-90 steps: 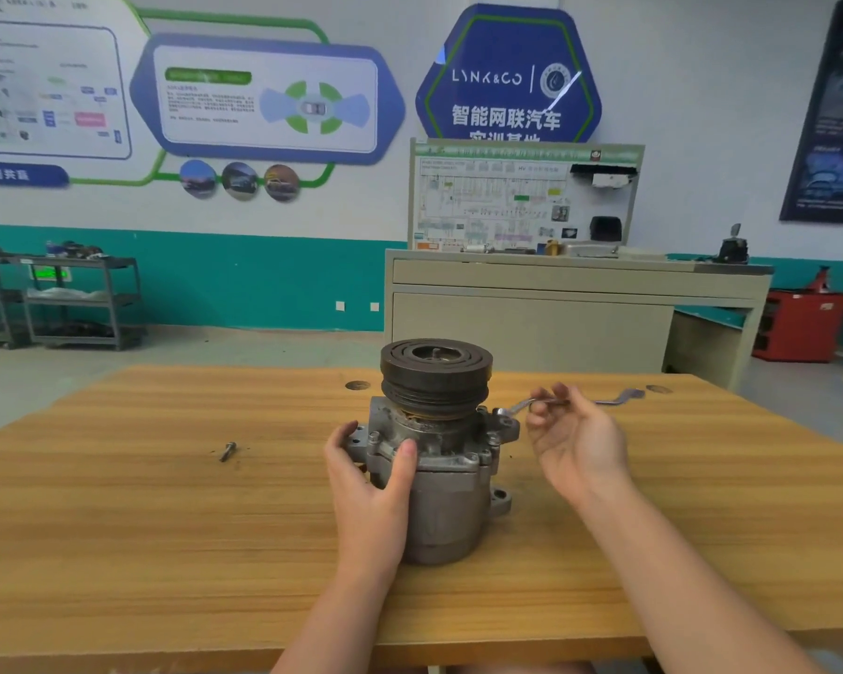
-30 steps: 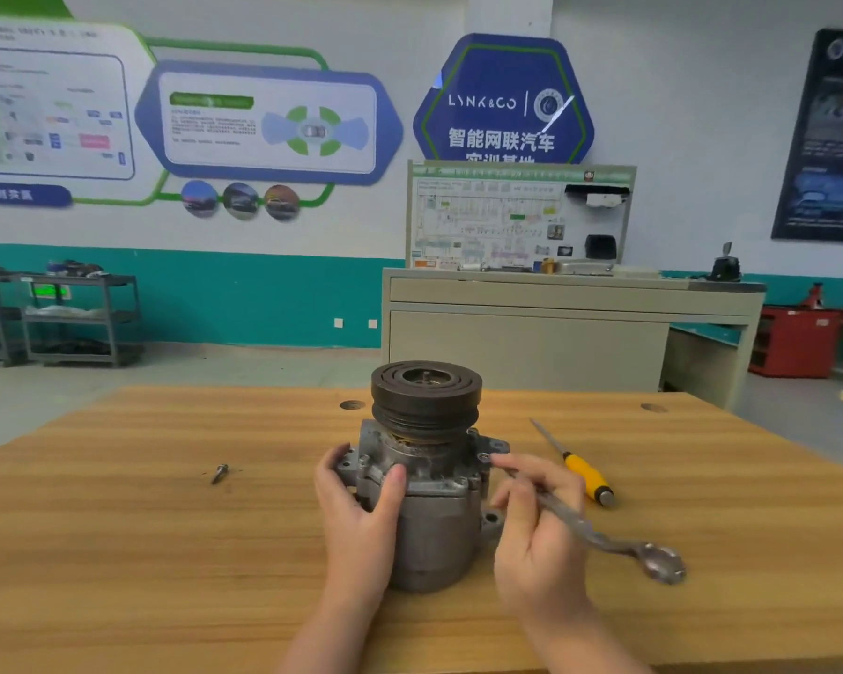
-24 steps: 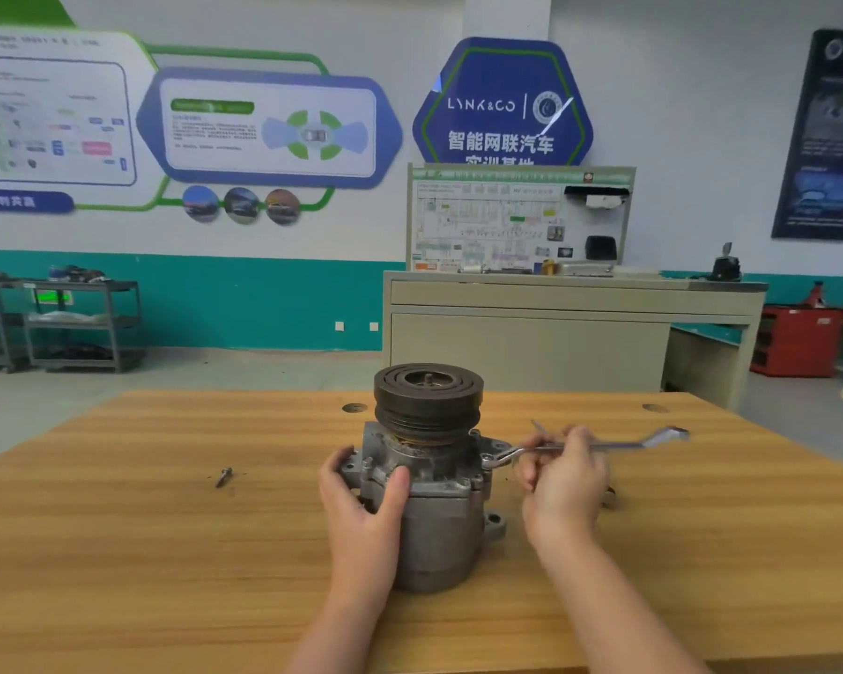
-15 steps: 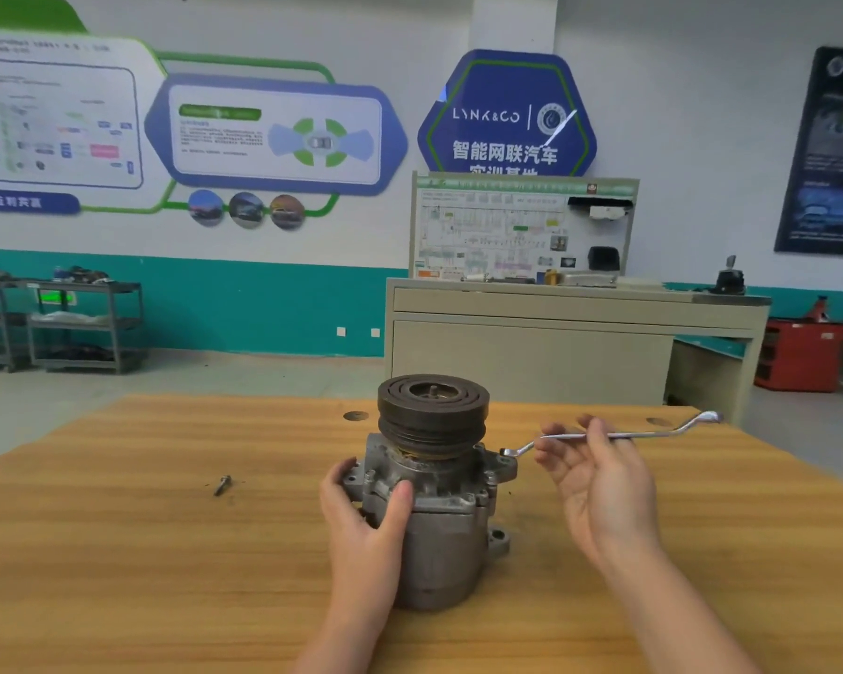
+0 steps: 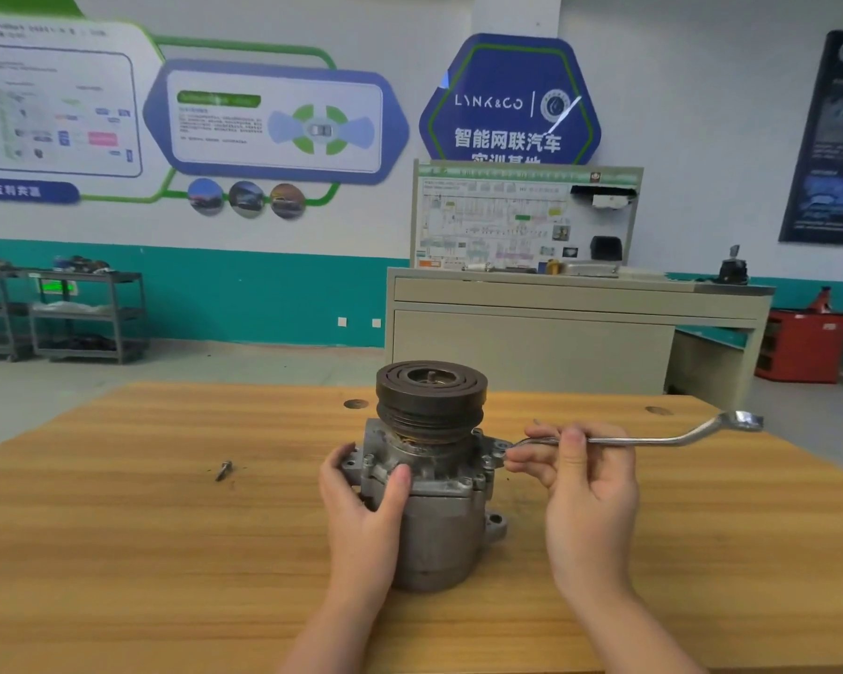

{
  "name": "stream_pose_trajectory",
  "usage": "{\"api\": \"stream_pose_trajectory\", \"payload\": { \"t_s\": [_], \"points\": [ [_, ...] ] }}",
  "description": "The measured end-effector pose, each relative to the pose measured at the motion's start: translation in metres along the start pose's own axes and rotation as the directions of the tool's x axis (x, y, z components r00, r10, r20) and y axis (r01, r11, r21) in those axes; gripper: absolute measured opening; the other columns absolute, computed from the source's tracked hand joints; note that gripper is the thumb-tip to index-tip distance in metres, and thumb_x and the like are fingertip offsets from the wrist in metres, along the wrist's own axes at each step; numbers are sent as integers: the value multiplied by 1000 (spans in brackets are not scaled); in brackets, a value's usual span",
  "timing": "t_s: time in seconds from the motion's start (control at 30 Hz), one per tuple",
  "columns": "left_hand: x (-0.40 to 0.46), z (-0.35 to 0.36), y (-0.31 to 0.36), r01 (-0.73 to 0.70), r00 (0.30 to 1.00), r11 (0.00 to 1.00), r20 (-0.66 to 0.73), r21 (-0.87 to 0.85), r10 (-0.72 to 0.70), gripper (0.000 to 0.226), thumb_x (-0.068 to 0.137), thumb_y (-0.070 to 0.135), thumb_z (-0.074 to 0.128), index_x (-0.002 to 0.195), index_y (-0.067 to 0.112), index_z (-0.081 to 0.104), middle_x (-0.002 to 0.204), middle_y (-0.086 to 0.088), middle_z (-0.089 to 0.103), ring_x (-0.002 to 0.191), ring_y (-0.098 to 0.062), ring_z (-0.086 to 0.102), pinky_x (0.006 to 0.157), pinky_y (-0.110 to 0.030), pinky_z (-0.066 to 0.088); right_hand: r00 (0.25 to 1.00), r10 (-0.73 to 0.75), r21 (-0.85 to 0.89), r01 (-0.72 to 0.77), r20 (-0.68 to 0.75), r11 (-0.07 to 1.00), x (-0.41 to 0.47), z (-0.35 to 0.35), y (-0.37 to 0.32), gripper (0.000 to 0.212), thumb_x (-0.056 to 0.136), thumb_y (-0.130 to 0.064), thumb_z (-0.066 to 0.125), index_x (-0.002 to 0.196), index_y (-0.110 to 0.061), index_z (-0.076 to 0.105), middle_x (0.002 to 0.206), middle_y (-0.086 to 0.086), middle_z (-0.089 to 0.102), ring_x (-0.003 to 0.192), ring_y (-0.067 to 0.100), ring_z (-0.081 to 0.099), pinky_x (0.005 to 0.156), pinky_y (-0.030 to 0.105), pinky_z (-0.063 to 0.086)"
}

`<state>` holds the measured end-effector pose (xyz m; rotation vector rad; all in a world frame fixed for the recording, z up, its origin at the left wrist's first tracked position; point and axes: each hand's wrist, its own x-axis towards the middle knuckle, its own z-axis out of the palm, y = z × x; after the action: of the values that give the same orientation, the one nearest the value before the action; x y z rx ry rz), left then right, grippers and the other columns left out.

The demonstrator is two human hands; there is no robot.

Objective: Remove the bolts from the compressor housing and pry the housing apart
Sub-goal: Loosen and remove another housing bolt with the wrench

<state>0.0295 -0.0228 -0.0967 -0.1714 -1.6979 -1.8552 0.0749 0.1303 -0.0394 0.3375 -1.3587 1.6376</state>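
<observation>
Upright compressor housing (image 5: 439,484) between both hands.

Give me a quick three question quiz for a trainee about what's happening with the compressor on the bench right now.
1. True or false: the left hand steadies the grey metal compressor housing.
2. Which tool does the right hand hold? A) a hammer B) the silver offset ring wrench C) pliers
3. Fill in: one loose dark bolt lies on the wooden ___, left of the compressor.

Key: 1 true; 2 B; 3 table.
</observation>
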Motion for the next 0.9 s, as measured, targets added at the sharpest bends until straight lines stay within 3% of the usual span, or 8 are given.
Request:
{"api": "stream_pose_trajectory", "payload": {
  "t_s": [0.23, 0.37, 0.43, 0.57, 0.7, 0.77, 0.83, 0.9],
  "points": [
    [0, 1, -2, -11, 1000, 1000, -8, -10, 10, 85, 59, 67, 59, 129, 24, 39, 131, -1, 48, 119, -12, 47, 101, -24, 35, 983, -165, -188, 178, 83, 966, -6, 9, 4, 21, 100, -37, 42, 87, -50, 50, 80, -9, 69, 63, 12, 70, 60, 27, 57],
    [1, 0, -3, -21, 1000, 1000, -4, -5, 21, 83, 60, 67, 59, 129, 23, 40, 129, 0, 48, 117, -9, 46, 94, -13, 35, 821, -446, -338, 559, 357, 757, -19, 12, 19, 20, 103, -38, 39, 101, -24, 53, 80, 0, 65, 70, 5, 66, 67, 16, 53],
    [1, 0, -4, -19, 1000, 1000, -1, -11, 19, 83, 60, 67, 59, 129, 24, 39, 128, 1, 48, 117, -9, 46, 91, -8, 35, 785, -482, -348, 610, 389, 712, -28, 10, 27, 27, 104, -39, 36, 105, -17, 52, 89, 1, 62, 73, 6, 64, 70, 14, 52],
    [1, 0, -4, -16, 1000, 1000, 4, -13, 16, 84, 60, 67, 59, 129, 25, 39, 130, -1, 48, 119, -11, 47, 95, -14, 35, 965, -262, -178, 256, -11, 950, -29, 19, 20, 19, 101, -41, 33, 94, -47, 49, 83, 5, 62, 59, 10, 58, 57, 18, 49],
    [1, 0, -4, -8, 1000, 1000, 20, -25, 9, 84, 60, 67, 60, 130, 25, 38, 132, -2, 48, 122, -13, 48, 98, -21, 37, 963, 89, 111, -62, -254, 992, -6, 19, 18, 23, 103, -27, 30, 86, -30, 45, 64, 4, 63, 40, 15, 46, 41, 21, 38],
    [0, 0, -4, -6, 1000, 999, 20, -33, 7, 84, 60, 67, 60, 130, 26, 38, 132, -1, 49, 121, -12, 49, 97, -20, 37, 890, 379, 200, -335, -255, 921, 18, 14, 25, 23, 104, -17, 29, 85, -17, 41, 57, 6, 59, 32, 14, 40, 37, 16, 29],
    [0, 0, -4, -6, 1000, 1000, 17, -31, 7, 84, 60, 67, 60, 130, 26, 39, 132, -1, 48, 122, -13, 48, 99, -21, 37, 732, 662, 266, -613, -161, 744, 41, 12, 29, 22, 104, -12, 30, 86, -12, 42, 59, 10, 56, 30, 13, 38, 34, 15, 26],
    [1, 1, -4, -3, 1000, 999, 14, -34, 3, 84, 59, 67, 61, 129, 27, 38, 131, 0, 49, 122, -13, 48, 97, -19, 36, 629, 777, 303, -737, -20, 604, 52, 8, 27, 24, 105, -15, 33, 85, -10, 45, 60, 12, 60, 34, 13, 45, 33, 17, 34]
  ]
}}
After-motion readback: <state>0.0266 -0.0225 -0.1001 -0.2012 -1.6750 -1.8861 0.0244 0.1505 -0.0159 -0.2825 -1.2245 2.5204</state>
